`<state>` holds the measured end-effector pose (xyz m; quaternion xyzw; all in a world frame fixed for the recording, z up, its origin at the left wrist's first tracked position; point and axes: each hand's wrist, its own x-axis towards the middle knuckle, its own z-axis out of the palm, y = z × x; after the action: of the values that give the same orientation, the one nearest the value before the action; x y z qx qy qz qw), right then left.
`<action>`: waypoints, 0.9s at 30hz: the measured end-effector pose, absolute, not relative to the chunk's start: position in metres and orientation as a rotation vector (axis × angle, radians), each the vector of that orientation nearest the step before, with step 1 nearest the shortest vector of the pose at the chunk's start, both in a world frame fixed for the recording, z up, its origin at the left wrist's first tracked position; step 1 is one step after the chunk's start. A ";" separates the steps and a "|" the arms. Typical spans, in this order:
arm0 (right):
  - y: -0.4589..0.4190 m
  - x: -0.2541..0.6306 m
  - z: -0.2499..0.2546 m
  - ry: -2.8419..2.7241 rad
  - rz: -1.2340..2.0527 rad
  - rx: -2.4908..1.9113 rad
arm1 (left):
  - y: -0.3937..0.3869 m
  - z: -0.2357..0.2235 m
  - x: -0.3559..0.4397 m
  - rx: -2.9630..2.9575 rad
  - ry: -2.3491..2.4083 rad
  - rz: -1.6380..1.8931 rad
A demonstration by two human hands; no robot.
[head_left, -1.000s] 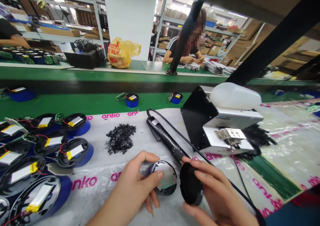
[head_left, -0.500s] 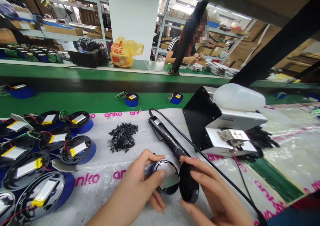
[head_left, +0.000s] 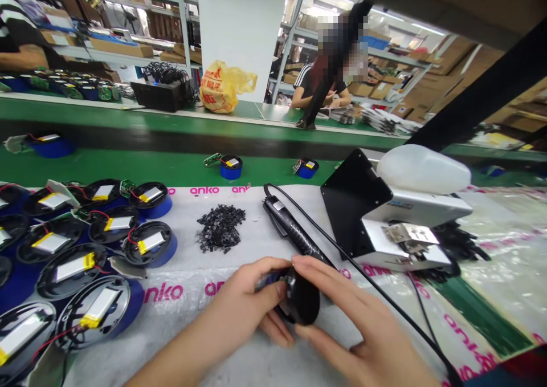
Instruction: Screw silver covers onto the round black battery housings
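My left hand [head_left: 260,296] is closed around a round blue-and-black housing [head_left: 273,278], its thumb near the rim; most of the housing is hidden by my fingers and the cover. With my right hand [head_left: 342,313] I grip a glossy black round cover [head_left: 305,298] by its edge, fingers on top and thumb below. The cover lies against the housing's open face, somewhat tilted; whether it sits flush all round I cannot tell. Just beyond my hands a black corded electric screwdriver [head_left: 294,230] lies on the mat.
Blue housings with white batteries [head_left: 100,307] crowd the left side. A pile of small black pieces [head_left: 221,227] lies mid-mat. At right stands a silver-and-black machine [head_left: 410,204], its black cable [head_left: 363,273] crossing the mat. Two people sit or stand beyond the green bench [head_left: 171,130].
My right hand has brought the black cover leftward onto the housing's open face, hiding its inside. The view has shifted slightly left, and a second person's arm now shows at far left.
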<state>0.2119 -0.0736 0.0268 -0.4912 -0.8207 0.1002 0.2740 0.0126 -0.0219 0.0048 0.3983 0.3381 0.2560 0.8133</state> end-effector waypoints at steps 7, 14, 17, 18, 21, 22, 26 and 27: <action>-0.056 0.222 0.031 -2.446 0.516 -1.309 | -0.011 0.007 -0.002 0.705 0.519 0.479; -0.053 0.222 0.031 -2.532 0.406 -1.264 | -0.009 0.014 -0.005 0.704 0.511 0.444; -0.056 0.221 0.029 -2.507 0.360 -1.251 | -0.008 0.013 -0.006 0.788 0.473 0.425; -0.056 0.221 0.028 -2.492 0.346 -1.235 | -0.008 0.011 -0.006 0.804 0.462 0.427; -0.058 0.220 0.026 -2.428 0.319 -1.189 | -0.007 0.008 -0.005 0.823 0.464 0.429; -0.058 0.220 0.026 -2.406 0.319 -1.183 | -0.008 0.007 -0.004 0.828 0.473 0.432; -0.059 0.220 0.026 -2.384 0.312 -1.205 | -0.009 0.007 -0.003 0.829 0.484 0.448; -0.059 0.220 0.026 -2.388 0.295 -1.206 | -0.010 0.007 -0.003 0.827 0.486 0.450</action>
<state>0.2198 -0.0588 0.0257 -0.4369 -0.8649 0.1067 0.2231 -0.0031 -0.0097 0.0070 0.3945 0.2318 0.2148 0.8628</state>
